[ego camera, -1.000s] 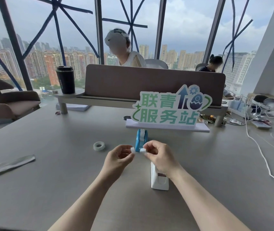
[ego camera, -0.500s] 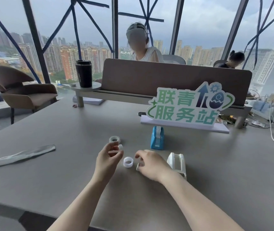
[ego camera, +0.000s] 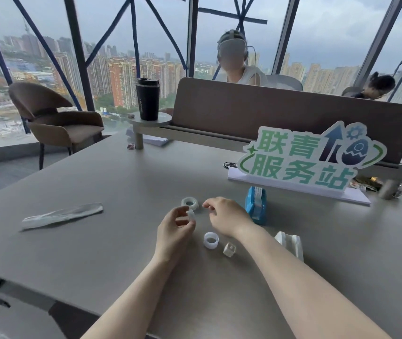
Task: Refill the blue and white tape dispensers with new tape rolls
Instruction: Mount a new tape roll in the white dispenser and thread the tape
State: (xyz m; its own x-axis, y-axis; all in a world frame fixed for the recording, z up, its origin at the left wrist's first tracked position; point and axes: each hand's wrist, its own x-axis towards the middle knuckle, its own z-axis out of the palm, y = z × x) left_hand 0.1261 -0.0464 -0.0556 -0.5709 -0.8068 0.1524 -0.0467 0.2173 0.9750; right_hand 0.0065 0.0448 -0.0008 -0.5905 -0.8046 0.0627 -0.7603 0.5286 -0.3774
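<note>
Left hand [ego camera: 174, 225] pinches a small white plastic hub piece [ego camera: 191, 214], right hand [ego camera: 226, 217] reaches unclenched toward the translucent new tape roll [ego camera: 190, 203] just beyond; loose white empty core ring [ego camera: 211, 240] beneath the wrists could get knocked away.

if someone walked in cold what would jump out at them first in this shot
Probably the big green and white sign standing at the table's far right, with the blue tape dispenser just in front of it. Then the two bare hands at centre: the left hand pinches a small white piece, while the right hand reaches toward a tape roll lying flat on the grey table.
</note>
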